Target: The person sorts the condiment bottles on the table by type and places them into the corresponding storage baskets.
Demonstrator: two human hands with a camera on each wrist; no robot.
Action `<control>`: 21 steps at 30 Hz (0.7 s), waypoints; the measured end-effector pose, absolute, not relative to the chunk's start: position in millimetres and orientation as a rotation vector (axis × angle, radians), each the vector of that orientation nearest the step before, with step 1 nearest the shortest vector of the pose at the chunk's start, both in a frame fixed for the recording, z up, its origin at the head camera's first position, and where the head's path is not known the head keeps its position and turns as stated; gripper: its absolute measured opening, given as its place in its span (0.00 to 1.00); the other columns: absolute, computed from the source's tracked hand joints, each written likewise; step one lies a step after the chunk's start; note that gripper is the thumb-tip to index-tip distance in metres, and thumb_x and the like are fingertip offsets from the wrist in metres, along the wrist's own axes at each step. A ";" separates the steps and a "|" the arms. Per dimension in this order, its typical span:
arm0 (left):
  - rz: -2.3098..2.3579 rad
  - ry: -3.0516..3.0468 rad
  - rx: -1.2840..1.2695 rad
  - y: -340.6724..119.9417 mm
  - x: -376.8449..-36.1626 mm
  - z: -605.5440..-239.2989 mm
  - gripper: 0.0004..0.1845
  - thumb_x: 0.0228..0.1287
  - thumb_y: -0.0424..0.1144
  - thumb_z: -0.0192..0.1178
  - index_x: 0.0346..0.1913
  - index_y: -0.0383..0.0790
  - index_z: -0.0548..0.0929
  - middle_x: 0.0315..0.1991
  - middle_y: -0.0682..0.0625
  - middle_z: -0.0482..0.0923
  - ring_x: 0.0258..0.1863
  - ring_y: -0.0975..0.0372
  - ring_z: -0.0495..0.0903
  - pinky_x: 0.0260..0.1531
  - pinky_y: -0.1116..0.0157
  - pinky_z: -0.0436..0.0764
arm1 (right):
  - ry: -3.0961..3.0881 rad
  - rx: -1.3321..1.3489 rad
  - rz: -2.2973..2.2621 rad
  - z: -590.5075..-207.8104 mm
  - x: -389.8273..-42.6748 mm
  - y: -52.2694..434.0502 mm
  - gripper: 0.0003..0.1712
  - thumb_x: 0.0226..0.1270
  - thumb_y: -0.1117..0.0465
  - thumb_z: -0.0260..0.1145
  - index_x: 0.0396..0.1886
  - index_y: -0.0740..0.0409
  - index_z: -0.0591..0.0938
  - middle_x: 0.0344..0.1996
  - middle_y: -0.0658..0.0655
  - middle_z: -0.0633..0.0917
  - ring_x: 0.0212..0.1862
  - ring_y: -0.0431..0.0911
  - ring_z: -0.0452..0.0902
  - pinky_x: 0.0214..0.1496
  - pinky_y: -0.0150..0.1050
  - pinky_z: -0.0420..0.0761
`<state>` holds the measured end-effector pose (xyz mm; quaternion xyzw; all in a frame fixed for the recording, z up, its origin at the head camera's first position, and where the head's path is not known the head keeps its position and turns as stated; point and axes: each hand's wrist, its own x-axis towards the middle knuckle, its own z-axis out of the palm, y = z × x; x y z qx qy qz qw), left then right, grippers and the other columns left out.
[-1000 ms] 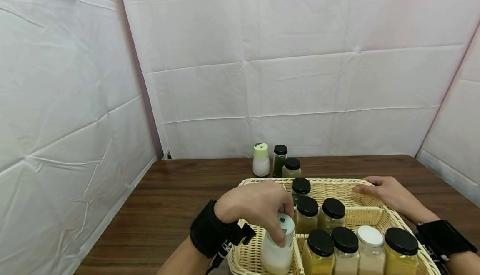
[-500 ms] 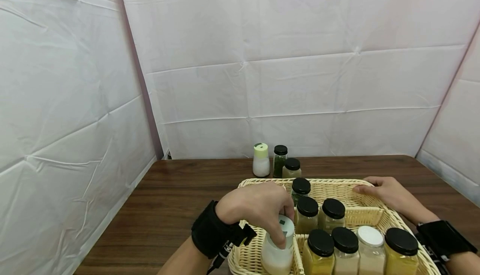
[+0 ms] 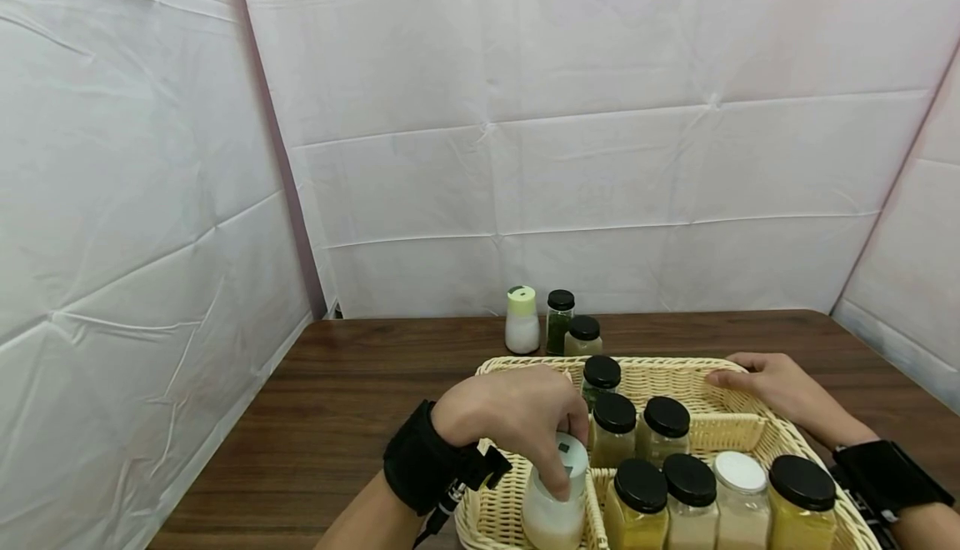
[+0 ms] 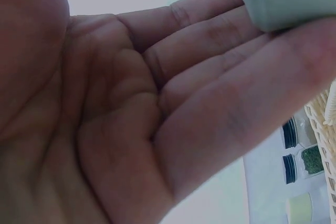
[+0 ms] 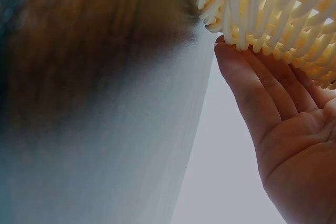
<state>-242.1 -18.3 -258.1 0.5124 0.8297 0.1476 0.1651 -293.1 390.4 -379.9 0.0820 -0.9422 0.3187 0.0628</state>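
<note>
I am gripping the shaker [image 3: 555, 504] by its cap with my left hand [image 3: 510, 417], fingers curled; probably smooth, rigid, top-heavy. Right hand [image 3: 772, 383] is resting flat against the basket [image 3: 675, 367].

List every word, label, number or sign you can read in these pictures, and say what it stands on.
None can be read.
White shaker under the left hand: a small dark mark on its lid, too small to read.
Green-lidded shaker: a dark mark, also unreadable.
</note>
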 end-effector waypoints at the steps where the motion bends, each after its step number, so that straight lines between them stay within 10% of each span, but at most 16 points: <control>1: 0.423 2.358 1.463 -18.5 -242.8 -258.1 0.12 0.55 0.32 0.81 0.40 0.42 0.90 0.31 0.62 0.81 0.31 0.71 0.78 0.36 0.74 0.78 | -2.848 0.248 0.965 -379.6 -292.9 390.3 0.30 0.79 0.43 0.67 0.62 0.64 0.85 0.59 0.71 0.83 0.59 0.68 0.80 0.51 0.59 0.80; 21: 0.709 2.275 1.373 -25.5 -262.0 -255.2 0.14 0.61 0.39 0.80 0.47 0.40 0.90 0.37 0.63 0.86 0.38 0.73 0.84 0.44 0.71 0.82 | -2.872 0.226 0.965 -378.9 -294.0 390.6 0.31 0.79 0.42 0.66 0.63 0.64 0.84 0.60 0.71 0.82 0.60 0.68 0.79 0.51 0.59 0.79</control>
